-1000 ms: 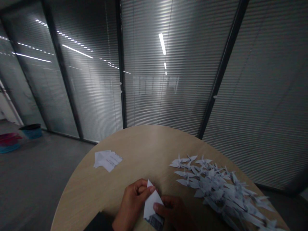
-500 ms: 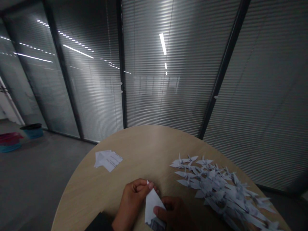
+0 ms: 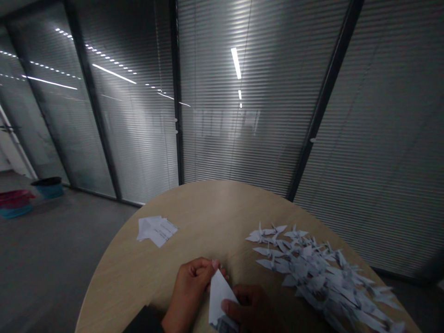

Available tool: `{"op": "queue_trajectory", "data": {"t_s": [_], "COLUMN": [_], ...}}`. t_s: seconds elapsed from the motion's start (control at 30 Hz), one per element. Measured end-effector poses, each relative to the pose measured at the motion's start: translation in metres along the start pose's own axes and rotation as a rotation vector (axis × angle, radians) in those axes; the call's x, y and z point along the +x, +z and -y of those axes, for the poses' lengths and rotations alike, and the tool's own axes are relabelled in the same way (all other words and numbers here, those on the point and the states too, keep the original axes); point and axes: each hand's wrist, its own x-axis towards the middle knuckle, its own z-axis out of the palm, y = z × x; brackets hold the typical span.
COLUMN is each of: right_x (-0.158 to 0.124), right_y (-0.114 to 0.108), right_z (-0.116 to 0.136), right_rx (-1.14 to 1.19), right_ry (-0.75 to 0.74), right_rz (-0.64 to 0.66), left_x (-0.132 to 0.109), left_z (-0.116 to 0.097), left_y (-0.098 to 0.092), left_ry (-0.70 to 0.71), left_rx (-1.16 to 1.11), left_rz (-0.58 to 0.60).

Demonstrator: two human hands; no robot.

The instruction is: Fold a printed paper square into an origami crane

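- Dim room: glass partition (image 3: pixel 243 152) with horizontal blinds and dark uprights, lamp reflections on it; round wood-toned table (image 3: pixel 215 210) in front, grey floor (image 3: pixel 76 231) to the left.
- Far left, on the floor: 2 bins — a blue bin with a pink-red liner (image 3: pixel 15 203), then a blue bin with a dark rim (image 3: pixel 48 188) just beside it.
- Left part of the table: a few loose white papers (image 3: pixel 157 230), overlapping, printed lines on the uppermost; well apart from both hands.
- Near edge: dark sleeve (image 3: pixel 144 321), then the left hand (image 3: pixel 190 282); thumb and fingers pinched together at the pointed tip of the folded paper.
- Between the 2 hands: folded paper (image 3: pixel 218 296), white, narrow, point away from the wearer, dark printed patch at its lower end.
- Right hand (image 3: pixel 248 303), in shadow: thumb pressed on the paper's face, fingers curled at its right side — gripping it.
- Right part of the table: a heap of folded paper cranes (image 3: pixel 322 273), wings and points overlapping; too tangled to count.
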Motion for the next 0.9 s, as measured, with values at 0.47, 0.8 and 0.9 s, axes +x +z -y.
{"op": "queue_trajectory", "data": {"t_s": [0.47, 0.8, 0.9], "right_x": [-0.005, -0.006, -0.005], "right_y": [-0.002, -0.002, -0.003], "right_z": [0.007, 0.01, 0.005], "right_rx": [-0.052, -0.055, -0.069], "right_ry": [0.061, 0.052, 0.046], "right_rz": [0.006, 0.054, -0.01], "left_x": [-0.003, -0.002, -0.002], "left_z": [-0.009, 0.0, -0.001], "left_y": [-0.003, -0.003, -0.002], "left_ry": [0.045, 0.054, 0.048], "left_rx": [0.136, 0.114, 0.109], "left_rz": [-0.015, -0.098, -0.096]}}
